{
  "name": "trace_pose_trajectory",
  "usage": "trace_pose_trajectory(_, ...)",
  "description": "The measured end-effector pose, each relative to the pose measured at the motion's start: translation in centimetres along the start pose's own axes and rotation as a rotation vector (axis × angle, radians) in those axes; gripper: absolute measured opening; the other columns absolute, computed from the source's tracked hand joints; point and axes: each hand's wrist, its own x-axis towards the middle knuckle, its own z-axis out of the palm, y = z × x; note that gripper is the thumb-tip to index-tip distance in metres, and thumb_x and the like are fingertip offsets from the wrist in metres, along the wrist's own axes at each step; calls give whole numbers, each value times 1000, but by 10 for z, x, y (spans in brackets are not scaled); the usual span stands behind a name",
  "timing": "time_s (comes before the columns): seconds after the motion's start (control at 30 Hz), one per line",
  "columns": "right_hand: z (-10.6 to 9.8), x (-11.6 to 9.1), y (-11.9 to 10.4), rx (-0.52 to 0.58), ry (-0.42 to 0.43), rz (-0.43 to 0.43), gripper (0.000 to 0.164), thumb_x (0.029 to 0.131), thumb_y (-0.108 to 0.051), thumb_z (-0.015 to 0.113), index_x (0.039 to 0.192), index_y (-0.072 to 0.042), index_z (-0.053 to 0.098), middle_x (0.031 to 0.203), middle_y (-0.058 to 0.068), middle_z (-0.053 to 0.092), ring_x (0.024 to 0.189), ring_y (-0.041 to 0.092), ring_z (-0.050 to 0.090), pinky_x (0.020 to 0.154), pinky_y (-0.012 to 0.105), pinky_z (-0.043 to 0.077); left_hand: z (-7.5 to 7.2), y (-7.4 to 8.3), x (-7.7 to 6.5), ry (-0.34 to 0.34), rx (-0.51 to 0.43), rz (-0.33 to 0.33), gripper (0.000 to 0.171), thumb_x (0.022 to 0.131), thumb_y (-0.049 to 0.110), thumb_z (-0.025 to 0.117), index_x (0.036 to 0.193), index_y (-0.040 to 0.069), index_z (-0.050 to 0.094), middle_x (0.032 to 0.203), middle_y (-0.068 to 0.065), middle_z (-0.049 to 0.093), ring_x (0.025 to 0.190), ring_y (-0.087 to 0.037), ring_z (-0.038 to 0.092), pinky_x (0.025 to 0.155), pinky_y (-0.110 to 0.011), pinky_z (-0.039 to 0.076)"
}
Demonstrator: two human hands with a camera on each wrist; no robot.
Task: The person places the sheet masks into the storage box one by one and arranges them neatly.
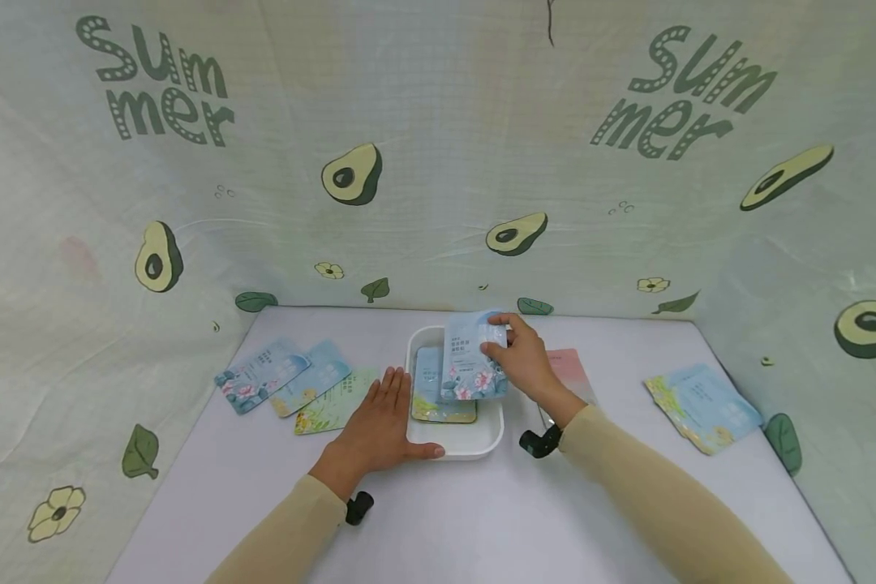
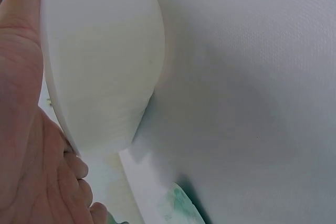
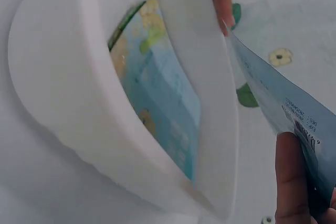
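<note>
My right hand [image 1: 523,357] pinches a light blue flat packet [image 1: 473,353] with pink flowers by its right side, above a white plastic bin [image 1: 474,442]. Printed text and a barcode show on this packet's back [image 3: 299,116] in the right wrist view. Inside the bin lie blue packets with yellow flowers [image 1: 427,385], partly covered by the held one. My left hand [image 1: 380,426] rests against the bin's left side, fingers straight and thumb spread along the near rim. The left wrist view shows the bin's outer wall [image 2: 105,66] beside the palm.
Left of the bin lie a blue packet with pink flowers [image 1: 263,375], a blue one [image 1: 312,380] and a green one [image 1: 339,405]. A pink packet [image 1: 569,371] is partly hidden by my right arm. Stacked blue packets [image 1: 708,405] lie near the table's right edge.
</note>
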Motion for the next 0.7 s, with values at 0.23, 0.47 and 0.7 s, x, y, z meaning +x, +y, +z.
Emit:
trace_pose_trajectory(0.23, 34, 0, 4, -37, -61, 37, 47, 99, -15, 73, 143, -13, 58, 95, 12, 69, 77, 18, 61, 67, 29, 50, 0, 0, 0, 8, 26, 14, 136, 81, 93, 55, 167, -3, 10, 176, -21, 8, 165, -36, 3, 133, -54, 13)
trace_pose_trajectory(0.47, 50, 3, 1, -97, -108, 34, 46, 101, -15, 71, 145, -13, 56, 92, 11, 62, 76, 20, 57, 66, 32, 47, 1, 0, 1, 10, 31, 10, 136, 82, 93, 54, 167, -3, 10, 176, -22, 8, 165, -36, 3, 133, -54, 13)
trace_pose_trajectory(0.7, 55, 1, 3, -259, -215, -42, 50, 103, -10, 67, 150, -14, 50, 122, 18, 70, 99, 24, 69, 85, 43, 60, 2, -1, 1, 7, 32, 16, 136, 82, 93, 54, 167, -4, 9, 176, -21, 8, 165, -36, 3, 133, -54, 13)
